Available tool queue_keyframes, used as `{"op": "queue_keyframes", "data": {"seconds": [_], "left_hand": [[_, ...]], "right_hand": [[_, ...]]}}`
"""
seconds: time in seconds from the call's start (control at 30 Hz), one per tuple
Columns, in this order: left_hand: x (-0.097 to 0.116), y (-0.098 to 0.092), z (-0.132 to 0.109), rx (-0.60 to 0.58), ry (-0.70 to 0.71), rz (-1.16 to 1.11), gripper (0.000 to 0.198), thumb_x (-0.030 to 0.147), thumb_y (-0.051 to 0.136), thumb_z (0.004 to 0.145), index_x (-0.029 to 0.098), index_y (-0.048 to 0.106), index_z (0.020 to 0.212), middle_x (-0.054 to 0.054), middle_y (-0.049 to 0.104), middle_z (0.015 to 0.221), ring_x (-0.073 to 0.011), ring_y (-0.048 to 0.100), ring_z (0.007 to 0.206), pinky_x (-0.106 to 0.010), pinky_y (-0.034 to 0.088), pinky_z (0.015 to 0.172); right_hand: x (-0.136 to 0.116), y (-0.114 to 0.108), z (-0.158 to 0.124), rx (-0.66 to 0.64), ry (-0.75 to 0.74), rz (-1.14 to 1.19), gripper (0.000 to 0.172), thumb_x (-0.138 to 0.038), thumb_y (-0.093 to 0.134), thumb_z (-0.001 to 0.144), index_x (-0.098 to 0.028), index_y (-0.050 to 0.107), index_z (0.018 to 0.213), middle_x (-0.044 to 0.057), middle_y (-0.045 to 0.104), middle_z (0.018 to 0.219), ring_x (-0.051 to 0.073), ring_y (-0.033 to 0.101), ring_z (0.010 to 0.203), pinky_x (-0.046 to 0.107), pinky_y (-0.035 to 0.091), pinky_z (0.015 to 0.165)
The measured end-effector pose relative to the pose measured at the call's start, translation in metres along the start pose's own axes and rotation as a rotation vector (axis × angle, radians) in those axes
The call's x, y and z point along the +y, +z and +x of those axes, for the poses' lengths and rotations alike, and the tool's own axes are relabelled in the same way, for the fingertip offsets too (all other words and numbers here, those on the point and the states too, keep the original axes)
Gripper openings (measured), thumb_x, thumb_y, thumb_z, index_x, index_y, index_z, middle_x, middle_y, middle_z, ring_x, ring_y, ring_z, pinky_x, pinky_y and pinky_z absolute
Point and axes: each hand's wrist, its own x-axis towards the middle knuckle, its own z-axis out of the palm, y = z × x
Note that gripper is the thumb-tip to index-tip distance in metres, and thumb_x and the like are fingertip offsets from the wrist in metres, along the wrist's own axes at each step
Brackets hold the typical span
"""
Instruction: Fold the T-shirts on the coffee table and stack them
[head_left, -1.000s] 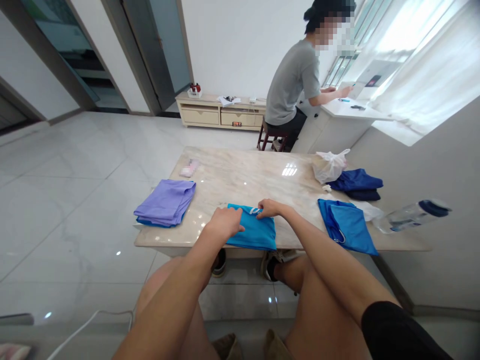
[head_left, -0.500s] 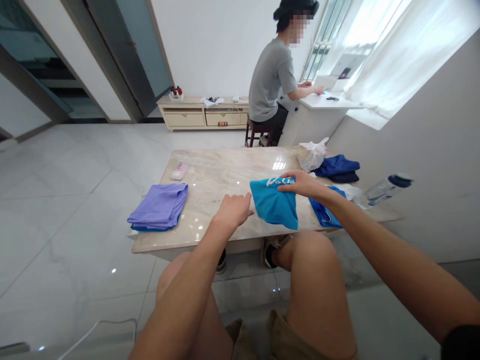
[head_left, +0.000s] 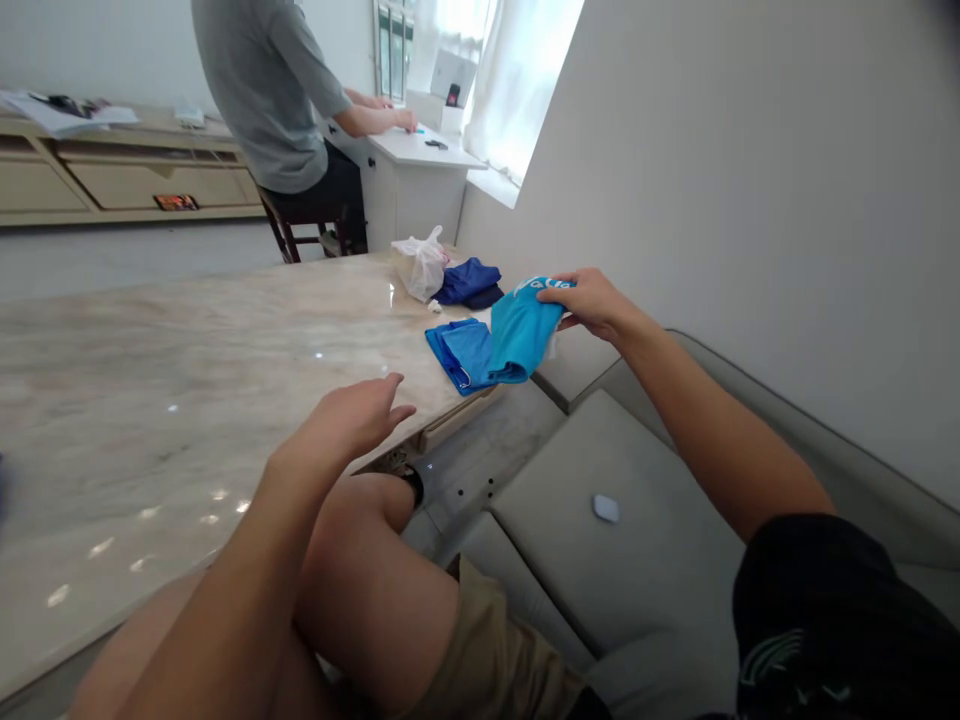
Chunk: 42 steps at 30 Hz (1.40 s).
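My right hand [head_left: 589, 303] grips a folded bright blue cloth [head_left: 521, 335] with white lettering near its top edge. The cloth hangs in the air at the right end of the marble table [head_left: 225, 370], partly in front of another folded blue cloth [head_left: 463, 352] lying on the tabletop. My left hand [head_left: 356, 415] is held over the table's front edge, apart from the cloths. Its thumb and a finger are spread, with nothing between them.
A white plastic bag [head_left: 421, 265] and a dark blue cloth bundle [head_left: 469, 283] lie behind the folded cloth. To my right is a grey sofa [head_left: 622, 510] with a small white case [head_left: 606, 508] on it. Beyond the table, a person [head_left: 274, 95] sits at a white desk [head_left: 431, 150].
The view has turned to the right. My right hand has carried the lettered blue cloth rightward, close to the other folded blue cloth. My left hand has opened its fingers.
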Motion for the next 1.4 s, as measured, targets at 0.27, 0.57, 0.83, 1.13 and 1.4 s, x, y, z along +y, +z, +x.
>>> {"op": "queue_keyframes", "data": {"seconds": [0.27,0.57,0.83,1.13,1.4], "left_hand": [[-0.025,0.008,-0.001,-0.027,-0.104,0.059,0.061,0.051,0.043,0.111,0.022,0.055,0.164,-0.017,0.071,0.156,-0.0366,0.069,0.141,-0.043,0.057,0.107],[-0.031,0.008,0.003,-0.106,-0.142,0.030,0.068,0.053,0.042,0.110,0.018,0.051,0.168,-0.020,0.063,0.165,-0.0405,0.066,0.145,-0.047,0.058,0.106],[-0.037,0.015,-0.002,-0.065,-0.177,0.056,0.062,0.054,0.047,0.108,0.023,0.060,0.160,-0.018,0.072,0.154,-0.0411,0.071,0.137,-0.047,0.059,0.103],[-0.041,0.014,-0.020,-0.171,-0.242,0.030,0.058,0.051,0.047,0.111,0.022,0.061,0.158,-0.019,0.071,0.155,-0.0388,0.070,0.138,-0.044,0.057,0.105],[-0.059,0.010,-0.034,-0.189,-0.320,0.019,0.055,0.051,0.049,0.113,0.017,0.063,0.154,-0.022,0.072,0.151,-0.0406,0.073,0.132,-0.046,0.058,0.102]], "right_hand": [[0.037,-0.009,0.049,0.015,0.088,0.135,0.025,-0.011,0.093,0.086,-0.011,0.077,0.105,0.006,0.080,0.087,0.020,0.079,0.078,0.045,0.075,0.080],[0.125,0.062,0.055,-0.041,0.276,-0.107,0.034,-0.029,0.088,0.095,-0.017,0.065,0.118,0.004,0.081,0.098,0.016,0.080,0.088,0.034,0.071,0.087],[0.170,0.067,0.036,-0.036,0.153,-0.572,0.049,-0.031,0.071,0.100,-0.011,0.070,0.144,0.025,0.072,0.146,0.043,0.064,0.145,0.056,0.051,0.125],[0.154,0.174,0.072,-0.016,-0.375,-0.817,0.069,-0.041,0.049,0.112,-0.017,0.042,0.176,0.017,0.024,0.188,0.039,0.021,0.174,0.063,0.021,0.140],[0.204,0.213,0.057,-0.121,-0.186,-0.978,0.081,-0.059,0.046,0.113,-0.019,0.030,0.182,0.021,0.010,0.191,0.042,0.008,0.176,0.066,0.011,0.139]]}}
